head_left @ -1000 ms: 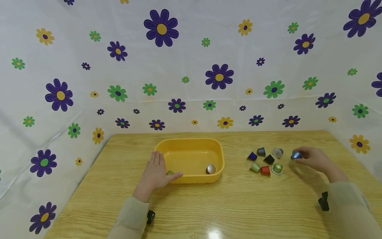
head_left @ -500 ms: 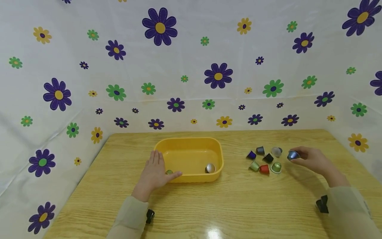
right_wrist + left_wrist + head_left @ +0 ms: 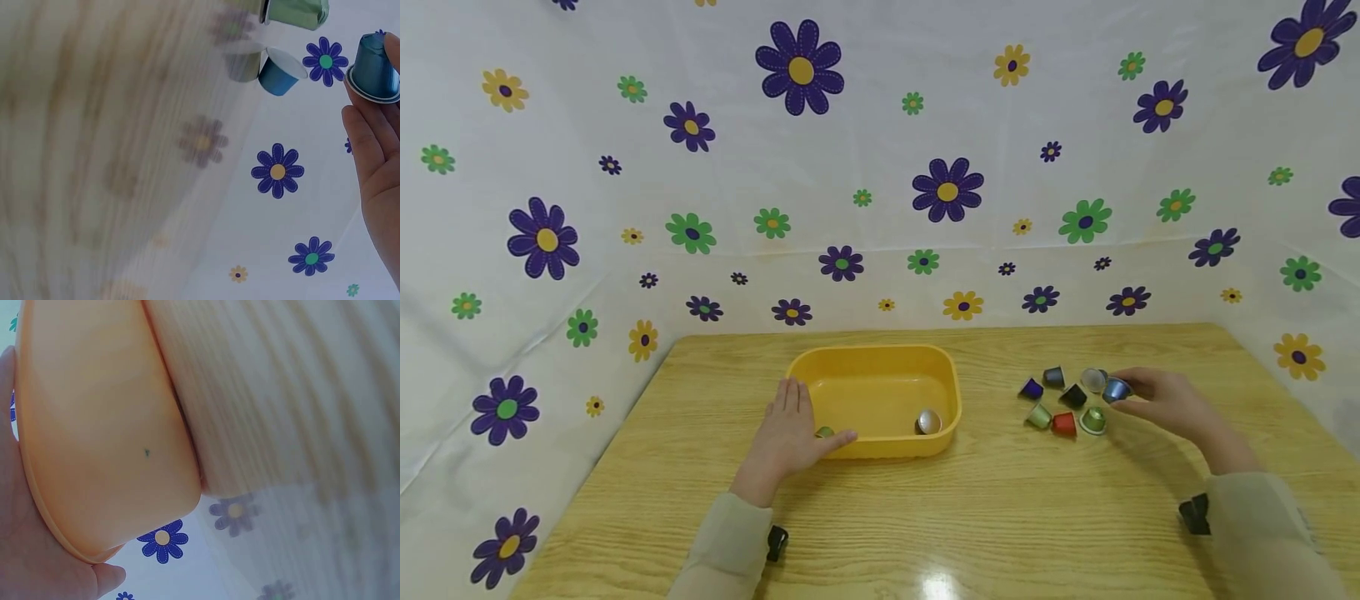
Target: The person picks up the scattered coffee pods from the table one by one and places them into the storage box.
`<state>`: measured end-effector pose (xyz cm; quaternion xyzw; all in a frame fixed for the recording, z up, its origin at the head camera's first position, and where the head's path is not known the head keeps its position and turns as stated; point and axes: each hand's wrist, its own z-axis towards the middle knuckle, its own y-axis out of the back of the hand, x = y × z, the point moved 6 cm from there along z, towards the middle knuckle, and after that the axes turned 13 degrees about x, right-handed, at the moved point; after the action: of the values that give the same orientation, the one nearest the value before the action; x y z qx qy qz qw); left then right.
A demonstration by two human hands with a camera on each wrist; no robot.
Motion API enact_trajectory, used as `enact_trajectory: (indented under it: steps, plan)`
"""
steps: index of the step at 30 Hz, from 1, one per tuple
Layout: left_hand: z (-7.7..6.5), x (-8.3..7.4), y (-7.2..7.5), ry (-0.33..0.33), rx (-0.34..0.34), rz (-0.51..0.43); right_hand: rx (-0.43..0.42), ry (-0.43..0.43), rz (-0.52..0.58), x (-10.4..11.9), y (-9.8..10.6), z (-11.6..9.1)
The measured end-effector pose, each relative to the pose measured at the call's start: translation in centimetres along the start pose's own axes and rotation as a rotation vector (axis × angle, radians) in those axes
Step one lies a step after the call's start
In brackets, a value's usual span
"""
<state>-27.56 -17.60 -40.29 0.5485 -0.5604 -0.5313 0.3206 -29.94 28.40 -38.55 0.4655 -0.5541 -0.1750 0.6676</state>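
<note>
My left hand [image 3: 784, 442] rests on the near left corner of a yellow plastic bin [image 3: 880, 447], fingers straight along its side and thumb over the near rim. Inside the bin lie a silver coffee capsule [image 3: 929, 422] at the right and a green capsule [image 3: 825, 432], partly hidden by the hand. On the right, my right hand [image 3: 1172, 408] pinches a blue coffee capsule [image 3: 1117, 390] just above the table, beside the group of capsules. In the right wrist view the pinched blue capsule [image 3: 374, 70] is held between thumb and fingers.
Several loose capsules lie together: purple [image 3: 1032, 388], grey [image 3: 1054, 377], black [image 3: 1073, 396], light green [image 3: 1039, 417], red [image 3: 1064, 424], green with a pale rim [image 3: 1093, 420], and one showing its whitish lid [image 3: 1093, 380]. A flowered cloth [image 3: 880, 167] hangs behind the wooden table [image 3: 880, 517].
My right hand has moved left with the blue capsule, towards the loose capsules. The left hand stays at the bin.
</note>
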Motion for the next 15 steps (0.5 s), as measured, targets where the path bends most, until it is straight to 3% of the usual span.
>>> enact_trajectory:
  steps: [7,15]
  plan:
    - [0.0,0.1,-0.1,0.005,0.004,-0.005,-0.002,0.081,0.014,1.2,-0.5,0.7]
    - [0.0,0.0,-0.1,0.002,0.001,-0.004,0.01,0.116,0.027,2.3,-1.3,1.5]
